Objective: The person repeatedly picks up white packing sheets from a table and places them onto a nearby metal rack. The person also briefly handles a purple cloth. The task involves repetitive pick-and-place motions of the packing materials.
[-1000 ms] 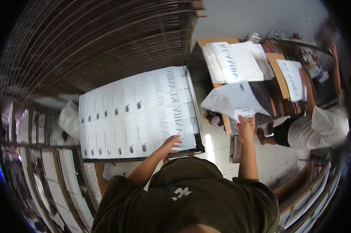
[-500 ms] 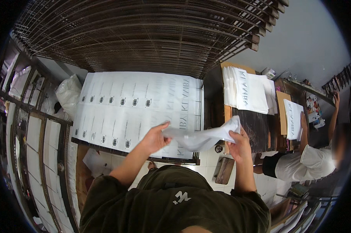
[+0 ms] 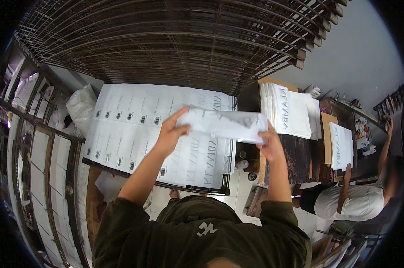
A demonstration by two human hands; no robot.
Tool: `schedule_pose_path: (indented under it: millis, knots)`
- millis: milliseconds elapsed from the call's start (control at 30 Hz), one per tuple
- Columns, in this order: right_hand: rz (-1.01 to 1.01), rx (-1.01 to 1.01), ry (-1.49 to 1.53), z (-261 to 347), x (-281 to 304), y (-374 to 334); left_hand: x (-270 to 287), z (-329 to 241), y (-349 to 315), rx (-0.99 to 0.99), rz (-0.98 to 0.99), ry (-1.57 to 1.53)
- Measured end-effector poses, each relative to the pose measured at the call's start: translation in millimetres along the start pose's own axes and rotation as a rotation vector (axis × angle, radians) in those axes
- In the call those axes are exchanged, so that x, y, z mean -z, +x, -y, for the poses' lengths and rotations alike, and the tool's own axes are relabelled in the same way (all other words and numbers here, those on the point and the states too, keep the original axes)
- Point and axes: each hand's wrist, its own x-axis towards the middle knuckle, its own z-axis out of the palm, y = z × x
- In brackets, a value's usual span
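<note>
Between my two hands a thin white printed sheet (image 3: 222, 125) is stretched sideways, its near and far edges curving. It is slightly blurred, and I cannot tell whether it is a single layer or a bag. My left hand (image 3: 170, 134) pinches its left end, thumb toward the near side. The right end is gripped by my right hand (image 3: 271, 142). Below and left lie overlapping rows of similar white printed sheets (image 3: 135, 105) on a wire rack (image 3: 227, 185), with barcodes and large grey letters. The held sheet hangs above the right edge of these rows.
Raised dark wire racks (image 3: 166, 49) tower at the back. A dark table (image 3: 289, 156) on the right bears a stack of white printed sheets (image 3: 273, 107). Farther right, a co-worker (image 3: 351, 198) touches another white stack (image 3: 341, 143). A plastic sack (image 3: 81, 107) sits at left.
Both hands have lifted away from me, the left one rising further. The sheet, twisted and drooping before, is now spread flatter and higher.
</note>
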Motion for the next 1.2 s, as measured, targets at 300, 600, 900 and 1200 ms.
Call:
schedule_pose_path:
  millis: [300, 600, 900, 1200]
  knots:
    - [-0.124, -0.166, -0.306, -168.5, 100.6, 62.2, 31.4, 219.8, -6.0, 0.289, -0.123, 0.276]
    - [-0.473, -0.171, -0.382, -270.5, 125.9, 113.9, 49.8, 316.6, 23.0, 0.488, -0.300, 0.754]
    - [-0.434, -0.177, -0.383, -278.3, 132.5, 111.0, 46.6, 315.0, 26.5, 0.405, -0.341, 0.778]
    - [-0.455, -0.166, -0.449, -279.0, 132.5, 120.4, 49.0, 315.6, 33.8, 0.370, -0.402, 0.774]
